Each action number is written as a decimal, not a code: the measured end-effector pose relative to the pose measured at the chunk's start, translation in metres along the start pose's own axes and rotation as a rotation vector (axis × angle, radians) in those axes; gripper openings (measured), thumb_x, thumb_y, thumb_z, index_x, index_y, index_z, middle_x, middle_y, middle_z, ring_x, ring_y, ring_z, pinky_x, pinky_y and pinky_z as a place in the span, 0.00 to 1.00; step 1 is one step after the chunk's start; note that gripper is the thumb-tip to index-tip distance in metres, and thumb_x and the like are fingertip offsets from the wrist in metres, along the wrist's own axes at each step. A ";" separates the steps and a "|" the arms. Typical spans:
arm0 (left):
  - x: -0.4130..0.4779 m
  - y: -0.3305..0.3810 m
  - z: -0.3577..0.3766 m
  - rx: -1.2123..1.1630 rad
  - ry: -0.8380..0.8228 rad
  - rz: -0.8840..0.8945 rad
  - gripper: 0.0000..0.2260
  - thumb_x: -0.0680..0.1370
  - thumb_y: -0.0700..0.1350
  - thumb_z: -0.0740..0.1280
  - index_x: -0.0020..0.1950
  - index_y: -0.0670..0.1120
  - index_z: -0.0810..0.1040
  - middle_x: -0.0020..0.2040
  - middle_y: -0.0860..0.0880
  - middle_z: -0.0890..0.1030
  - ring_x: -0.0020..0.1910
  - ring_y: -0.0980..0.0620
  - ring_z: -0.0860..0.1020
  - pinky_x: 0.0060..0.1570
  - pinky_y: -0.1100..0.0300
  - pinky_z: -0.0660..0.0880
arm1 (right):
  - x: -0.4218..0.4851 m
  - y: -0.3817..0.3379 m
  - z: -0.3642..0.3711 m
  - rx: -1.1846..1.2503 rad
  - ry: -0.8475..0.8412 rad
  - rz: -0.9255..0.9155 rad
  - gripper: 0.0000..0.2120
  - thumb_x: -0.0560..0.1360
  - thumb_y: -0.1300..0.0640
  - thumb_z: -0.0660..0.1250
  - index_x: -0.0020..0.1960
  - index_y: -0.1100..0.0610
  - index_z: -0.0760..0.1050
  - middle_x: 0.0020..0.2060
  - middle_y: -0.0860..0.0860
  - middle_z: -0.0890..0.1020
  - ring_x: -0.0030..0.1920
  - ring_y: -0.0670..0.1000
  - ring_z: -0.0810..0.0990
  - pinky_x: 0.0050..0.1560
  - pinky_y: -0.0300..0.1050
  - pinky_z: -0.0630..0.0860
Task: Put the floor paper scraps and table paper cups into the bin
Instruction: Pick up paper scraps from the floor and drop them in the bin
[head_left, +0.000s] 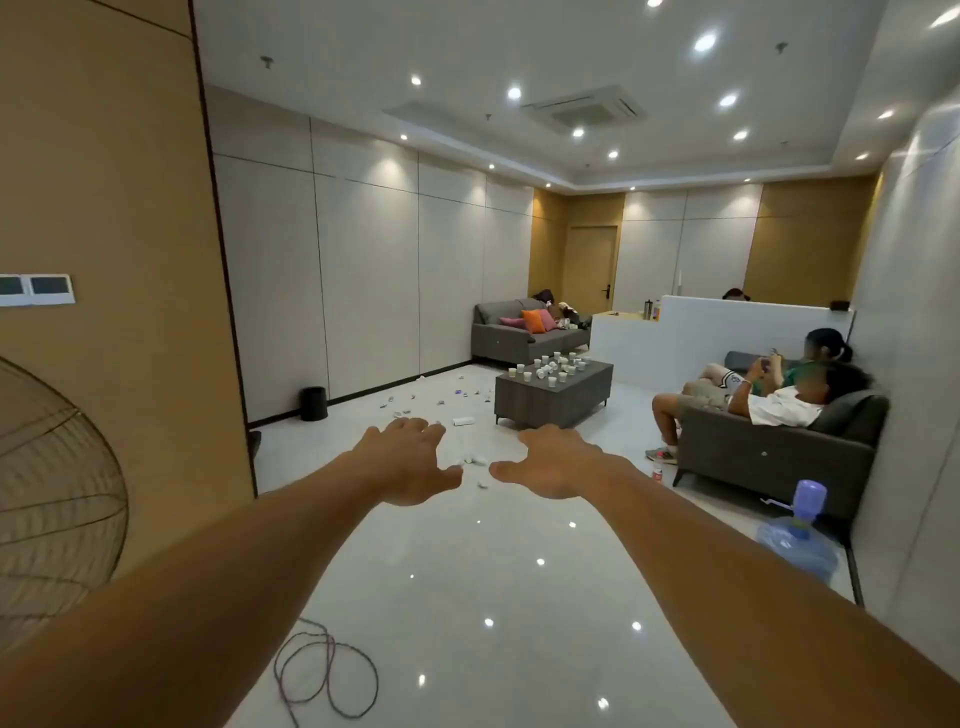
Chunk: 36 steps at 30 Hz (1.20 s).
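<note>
I am seeing paper scraps (469, 459) lying scattered on the floor between and beyond my hands, and paper cups (556, 366) standing on the grey table (540, 402) ahead of my right hand (553, 462). The black bin (314, 404) is sitting by the wall, beyond my left hand (410, 462). Both hands are stretching forward, fingers spread, holding nothing.

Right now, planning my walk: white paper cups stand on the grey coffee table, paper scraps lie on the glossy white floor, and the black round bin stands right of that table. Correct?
No: the head view shows the black round bin standing left of the grey coffee table, by the wall. The white paper cups are on the table, the paper scraps on the floor.
</note>
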<state>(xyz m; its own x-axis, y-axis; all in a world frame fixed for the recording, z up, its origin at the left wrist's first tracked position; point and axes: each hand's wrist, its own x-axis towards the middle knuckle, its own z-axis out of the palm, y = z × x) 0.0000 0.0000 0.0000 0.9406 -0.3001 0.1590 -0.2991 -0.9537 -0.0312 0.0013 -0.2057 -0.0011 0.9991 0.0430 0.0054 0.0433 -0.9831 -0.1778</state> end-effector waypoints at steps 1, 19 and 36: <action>0.008 0.000 0.002 0.001 -0.006 -0.004 0.34 0.76 0.66 0.55 0.77 0.50 0.54 0.77 0.48 0.58 0.76 0.46 0.56 0.71 0.44 0.57 | 0.008 0.003 0.002 0.000 -0.010 0.002 0.42 0.72 0.26 0.58 0.77 0.50 0.59 0.77 0.53 0.60 0.74 0.60 0.61 0.70 0.63 0.65; 0.298 -0.078 0.064 0.034 -0.054 0.022 0.34 0.76 0.65 0.56 0.77 0.50 0.55 0.78 0.48 0.56 0.76 0.47 0.55 0.71 0.45 0.56 | 0.302 0.046 0.022 -0.002 -0.024 0.049 0.43 0.70 0.28 0.60 0.78 0.48 0.56 0.77 0.51 0.59 0.75 0.57 0.58 0.69 0.61 0.62; 0.644 -0.035 0.125 0.026 -0.084 0.003 0.34 0.76 0.64 0.57 0.77 0.50 0.55 0.77 0.48 0.59 0.75 0.48 0.57 0.71 0.46 0.57 | 0.632 0.195 -0.006 -0.024 -0.021 -0.001 0.40 0.73 0.32 0.63 0.77 0.51 0.58 0.75 0.53 0.62 0.74 0.60 0.60 0.69 0.63 0.63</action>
<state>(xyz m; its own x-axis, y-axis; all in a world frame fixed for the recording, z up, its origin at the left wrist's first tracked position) 0.6359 -0.1622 -0.0199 0.9503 -0.3021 0.0757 -0.2983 -0.9527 -0.0577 0.6412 -0.3714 -0.0260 0.9988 0.0475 -0.0148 0.0447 -0.9870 -0.1545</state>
